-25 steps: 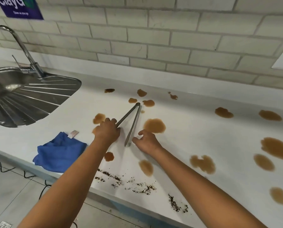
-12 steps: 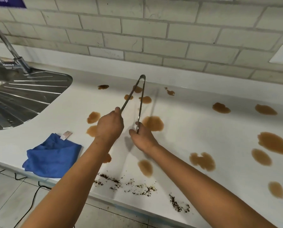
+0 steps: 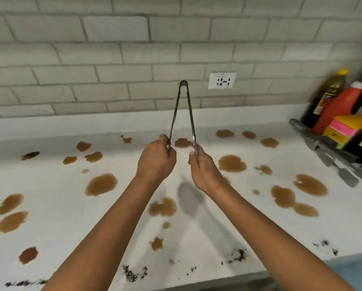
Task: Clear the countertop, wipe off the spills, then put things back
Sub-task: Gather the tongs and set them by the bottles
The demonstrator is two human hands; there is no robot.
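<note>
Metal tongs (image 3: 183, 106) stand upright in the air above the white countertop (image 3: 56, 198), hinge end up. My left hand (image 3: 155, 161) grips the left arm of the tongs near its tip. My right hand (image 3: 203, 168) pinches the right arm near its tip. Both hands are above the counter's middle. Several brown liquid spills (image 3: 101, 183) dot the countertop, and dark crumbs (image 3: 237, 255) lie along its front edge.
At the far right stand a dark oil bottle (image 3: 328, 95), a red sauce bottle (image 3: 342, 106) and coloured boxes (image 3: 346, 128). Grey utensils (image 3: 323, 148) lie in front of them. A wall socket (image 3: 222, 80) sits in the tiled wall behind the tongs.
Both hands lifted the tongs off the counter and raised them upright. My view swung right, so the sink and blue cloth left the frame and the bottles came in.
</note>
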